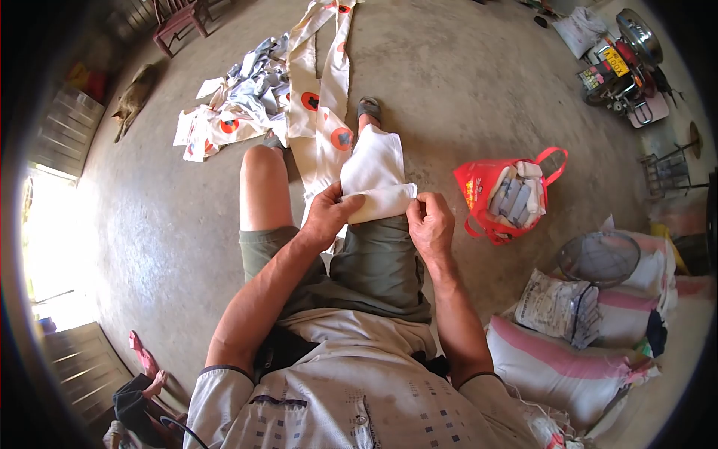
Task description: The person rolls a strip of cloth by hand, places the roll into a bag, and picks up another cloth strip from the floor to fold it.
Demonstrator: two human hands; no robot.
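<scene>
A white cloth (378,168) is draped over my right knee and shin, its near end folded over into a flat band. My left hand (329,215) pinches the left end of that band between thumb and fingers. At the other end, my right hand (431,224) grips the corner, fingers curled in. Both hands rest just above my right thigh, and the band stretches between them. Long white fabric strips (305,63) with red-orange round prints run along the floor and up between my legs.
Grey and white scraps (258,82) lie heaped ahead on the left. A red bag (479,179) of rolled cloth stands to my right, near stuffed sacks (553,359). An animal (134,97) lies left; a motorcycle (624,75) stands far right. Another person's legs (142,393) show lower left.
</scene>
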